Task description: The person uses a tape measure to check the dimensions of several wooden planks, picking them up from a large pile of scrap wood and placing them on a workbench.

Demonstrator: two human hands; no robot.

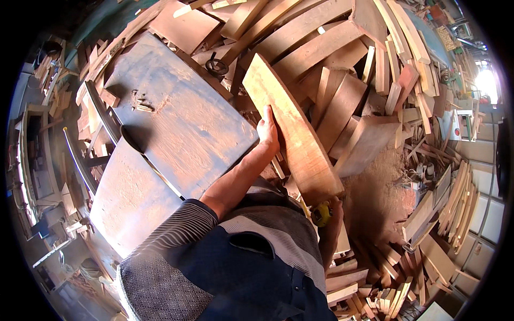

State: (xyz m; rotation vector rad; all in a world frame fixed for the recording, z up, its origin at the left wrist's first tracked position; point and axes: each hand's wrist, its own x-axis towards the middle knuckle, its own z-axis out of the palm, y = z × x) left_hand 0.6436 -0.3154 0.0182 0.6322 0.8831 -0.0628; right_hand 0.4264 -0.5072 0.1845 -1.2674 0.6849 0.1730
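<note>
A thick wooden board (pixel 292 134) slants across the middle, its near end close to my body. My left hand (pixel 267 131) is closed on the board's left edge, the thumb lying up along its face. At the near end, my right hand (pixel 333 211) is closed around a yellow and black tape measure (pixel 322 213). Most of that hand's fingers are hidden behind the tape measure and the board, so I cannot tell whether they also touch the wood.
To the left stands a flat metal machine table (pixel 187 117) dusted with sawdust, with small wood scraps (pixel 142 101) on it. A dark handwheel (pixel 216 65) shows beyond its edge. Piled timber offcuts (pixel 342 101) crowd the far side and right. More planks (pixel 459 203) lean at the right wall.
</note>
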